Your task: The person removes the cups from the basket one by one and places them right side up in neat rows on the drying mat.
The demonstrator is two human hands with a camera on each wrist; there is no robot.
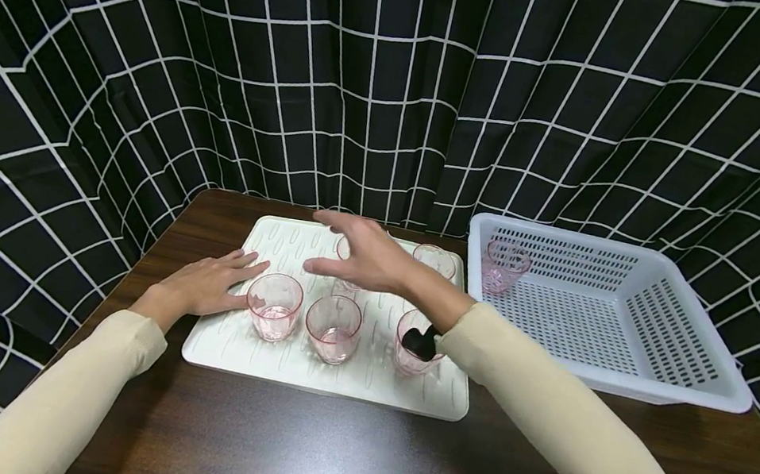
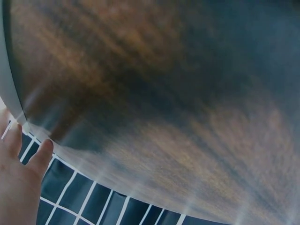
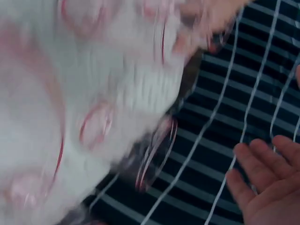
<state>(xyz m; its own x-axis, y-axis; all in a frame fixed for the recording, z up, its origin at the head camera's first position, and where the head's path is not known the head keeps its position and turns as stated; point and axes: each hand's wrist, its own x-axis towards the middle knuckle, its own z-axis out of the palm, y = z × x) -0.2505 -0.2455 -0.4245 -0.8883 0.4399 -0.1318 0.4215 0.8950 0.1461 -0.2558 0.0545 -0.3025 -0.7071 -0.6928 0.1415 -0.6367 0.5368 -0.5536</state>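
Observation:
My left hand [image 1: 206, 284] rests at the left edge of a white drying mat [image 1: 361, 383], fingers stretched toward a pink clear glass [image 1: 274, 307]. Two more pink glasses, a middle one [image 1: 333, 329] and a right one [image 1: 410, 361], line the mat's front half. Over the back of the mat hovers my right hand [image 1: 373, 258], its thumb and fingers spread with nothing between them. Partly hidden behind it is a glass [image 1: 348, 287]; another glass [image 1: 435, 259] stands toward the back right. In the right wrist view the right hand [image 3: 274, 185] is open, the glasses blurred.
A pale plastic basket [image 1: 681, 381] with slotted walls stands right of the mat, a pink glass [image 1: 504, 268] in its left corner. Under everything is a dark wooden table [image 1: 294, 450]. A black gridded curtain [image 1: 400, 87] hangs behind and at the sides.

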